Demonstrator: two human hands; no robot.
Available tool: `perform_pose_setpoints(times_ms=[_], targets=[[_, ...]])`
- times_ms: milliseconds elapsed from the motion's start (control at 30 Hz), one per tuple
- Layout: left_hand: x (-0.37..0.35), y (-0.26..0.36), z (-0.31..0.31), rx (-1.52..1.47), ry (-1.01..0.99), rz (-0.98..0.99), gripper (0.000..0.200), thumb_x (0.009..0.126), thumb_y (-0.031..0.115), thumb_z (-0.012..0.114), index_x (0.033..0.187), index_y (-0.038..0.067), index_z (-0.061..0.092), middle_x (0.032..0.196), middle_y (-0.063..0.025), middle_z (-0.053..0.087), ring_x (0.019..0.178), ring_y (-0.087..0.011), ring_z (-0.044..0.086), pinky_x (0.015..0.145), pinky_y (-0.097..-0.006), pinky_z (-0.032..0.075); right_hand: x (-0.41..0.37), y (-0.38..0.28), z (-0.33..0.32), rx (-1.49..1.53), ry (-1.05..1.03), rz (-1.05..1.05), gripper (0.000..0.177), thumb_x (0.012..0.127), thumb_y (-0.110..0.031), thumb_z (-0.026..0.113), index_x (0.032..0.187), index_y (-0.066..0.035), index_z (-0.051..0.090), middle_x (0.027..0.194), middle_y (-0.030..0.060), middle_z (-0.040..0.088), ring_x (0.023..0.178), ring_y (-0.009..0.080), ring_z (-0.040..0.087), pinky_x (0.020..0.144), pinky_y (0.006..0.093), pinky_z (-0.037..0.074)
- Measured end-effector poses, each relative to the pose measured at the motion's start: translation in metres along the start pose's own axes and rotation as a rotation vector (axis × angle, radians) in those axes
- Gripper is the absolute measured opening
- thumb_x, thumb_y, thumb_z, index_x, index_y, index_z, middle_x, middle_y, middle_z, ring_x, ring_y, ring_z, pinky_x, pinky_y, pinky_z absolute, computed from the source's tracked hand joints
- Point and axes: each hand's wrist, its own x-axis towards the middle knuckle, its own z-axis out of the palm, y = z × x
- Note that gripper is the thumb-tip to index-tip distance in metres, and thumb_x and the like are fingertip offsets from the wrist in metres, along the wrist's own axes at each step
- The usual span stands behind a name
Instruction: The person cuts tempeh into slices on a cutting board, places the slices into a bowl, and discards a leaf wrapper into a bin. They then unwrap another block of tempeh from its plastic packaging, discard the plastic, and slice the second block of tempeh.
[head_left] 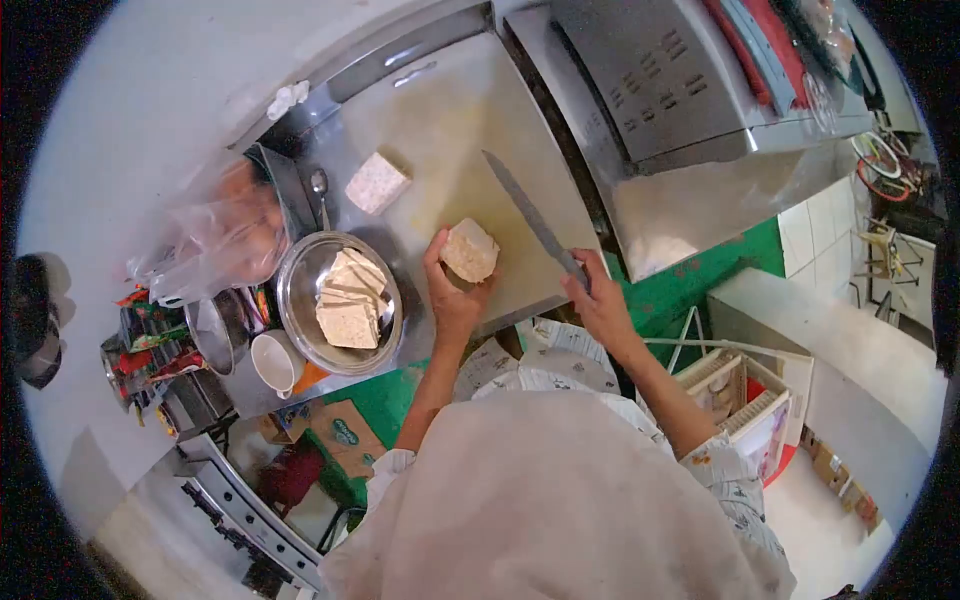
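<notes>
My left hand (455, 300) is closed around a pale, grainy block that looks like tempeh (470, 250), held at the near part of the cutting board (440, 110). In my right hand (600, 305) is a long knife (530, 215); its blade points away from me over the board, apart from the block. A second tempeh block (377, 183) lies on the board's left side. Left of my left hand, a round metal bowl (390, 345) holds several cut tempeh slices (350, 310).
A spoon (320, 190) lies behind the bowl, near a filled plastic bag (225, 230). A white cup (277, 362) stands at the counter's near left. A large metal appliance (660, 90) borders the board on the right. Below right is a cream plastic basket (745, 395).
</notes>
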Motion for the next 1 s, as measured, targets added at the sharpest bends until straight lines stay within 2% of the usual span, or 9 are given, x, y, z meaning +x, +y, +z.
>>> perform_pose_setpoints(times_ms=[67,167,233,300,433,500,600,833,1000], targets=[[0.001,0.0,-0.001,-0.053,-0.028,-0.022,0.083,0.068,0.029,0.08,0.131,0.006,0.031,0.133,-0.0181,0.04,0.121,-0.0295,0.041,0.102,-0.0405,0.033,-0.017,-0.012,0.006,0.269,-0.165,0.298,0.036,0.091,-0.025,0.051,0.119,-0.005,0.042,0.072,0.0119,0.061,0.062,0.0259,0.062,0.058,0.0375,0.048],[0.003,0.002,-0.002,-0.19,-0.039,-0.063,0.07,0.078,0.036,0.07,0.128,0.004,0.034,0.133,-0.0177,0.039,0.122,-0.0286,0.039,0.103,-0.0399,0.031,-0.034,-0.022,0.014,0.47,-0.206,0.306,0.041,0.091,-0.027,0.052,0.122,-0.005,0.039,0.068,0.0081,0.06,0.056,0.0185,0.06,0.055,0.0329,0.048],[0.005,0.0,-0.003,-0.282,0.018,-0.052,0.055,0.087,0.038,0.058,0.124,0.002,0.039,0.134,-0.0173,0.038,0.123,-0.0276,0.038,0.103,-0.0388,0.029,-0.039,-0.037,0.01,0.427,-0.263,0.346,0.042,0.092,-0.023,0.05,0.127,-0.006,0.035,0.079,0.0129,0.062,0.065,0.0236,0.062,0.058,0.0352,0.05],[0.006,0.005,-0.003,-0.165,0.032,-0.123,0.05,0.089,0.037,0.054,0.122,0.002,0.041,0.132,-0.0165,0.039,0.121,-0.0269,0.039,0.102,-0.0381,0.029,-0.044,-0.038,0.014,-0.053,-0.04,-0.145,0.045,0.092,-0.02,0.048,0.133,-0.01,0.031,0.097,0.0186,0.061,0.076,0.0281,0.063,0.059,0.0391,0.051],[0.002,-0.002,0.008,-0.215,0.15,-0.296,0.044,0.092,0.035,0.051,0.118,0.002,0.043,0.121,-0.0135,0.044,0.114,-0.0241,0.043,0.098,-0.0359,0.033,-0.044,-0.06,0.01,-0.096,-0.064,-0.173,0.049,0.092,-0.018,0.047,0.137,-0.015,0.028,0.105,0.0214,0.056,0.086,0.0339,0.061,0.062,0.0452,0.051],[0.003,0.006,0.011,-0.192,0.16,-0.312,0.042,0.093,0.034,0.05,0.117,0.002,0.043,0.118,-0.0124,0.045,0.111,-0.0231,0.044,0.096,-0.0349,0.034,-0.044,-0.068,0.005,-0.268,-0.311,-0.008,0.054,0.091,-0.019,0.047,0.14,-0.022,0.024,0.096,0.0201,0.055,0.081,0.0367,0.06,0.061,0.0473,0.051],[0.006,0.019,0.014,-0.187,0.179,-0.326,0.039,0.094,0.033,0.048,0.116,0.001,0.043,0.114,-0.0113,0.045,0.106,-0.0219,0.045,0.094,-0.0338,0.035,-0.045,-0.07,0.006,-0.315,-0.374,0.03,0.058,0.09,-0.016,0.046,0.141,-0.027,0.022,0.091,0.0195,0.053,0.074,0.0396,0.059,0.06,0.0471,0.051],[0.003,0.003,0.014,-0.098,0.179,-0.249,0.037,0.095,0.032,0.046,0.114,0.001,0.043,0.113,-0.0124,0.044,0.107,-0.0235,0.043,0.095,-0.035,0.03,-0.047,-0.067,0.007,-0.404,-0.333,-0.056,0.059,0.087,-0.015,0.053,0.139,-0.026,0.029,0.084,0.0137,0.051,0.059,0.0336,0.055,0.05,0.0436,0.049],[0.002,0.001,0.014,-0.105,0.176,-0.269,0.038,0.094,0.033,0.047,0.113,0.0,0.042,0.113,-0.0134,0.044,0.109,-0.0241,0.042,0.096,-0.0356,0.03,-0.043,-0.071,0.001,-0.393,-0.442,-0.013,0.071,0.083,-0.009,0.046,0.143,-0.031,0.016,0.091,0.0185,0.051,0.065,0.0375,0.059,0.053,0.0452,0.051]])
